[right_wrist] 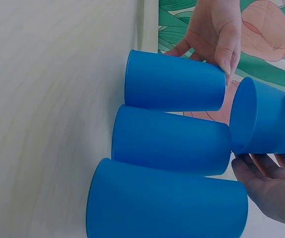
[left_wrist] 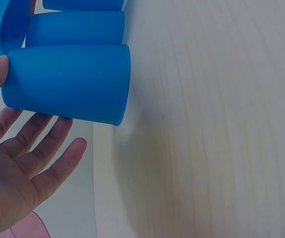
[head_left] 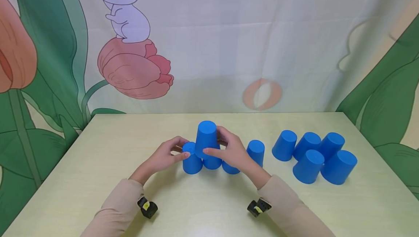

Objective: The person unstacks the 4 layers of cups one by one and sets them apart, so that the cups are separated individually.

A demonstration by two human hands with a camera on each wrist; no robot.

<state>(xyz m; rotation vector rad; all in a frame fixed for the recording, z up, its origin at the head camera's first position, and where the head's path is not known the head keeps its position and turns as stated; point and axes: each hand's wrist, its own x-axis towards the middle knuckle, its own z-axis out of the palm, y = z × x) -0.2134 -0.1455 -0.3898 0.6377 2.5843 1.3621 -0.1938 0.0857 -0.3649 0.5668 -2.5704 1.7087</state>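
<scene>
We're watching the right hand (head_left: 230,150) grip the raised cup (head_left: 205,140), mouth down, above the end cup (head_left: 192,165) and middle cup (head_left: 212,164) on the tabletop (head_left: 196,204). The left hand (head_left: 168,155) pinches that end cup, presumably steadying it. Rim touching bases? We can't tell; the right hand partly hides a third cup (head_left: 230,169).

A pale wood-grained table (head_left: 199,204) stands before a flower-printed cloth backdrop (head_left: 222,48).
</scene>
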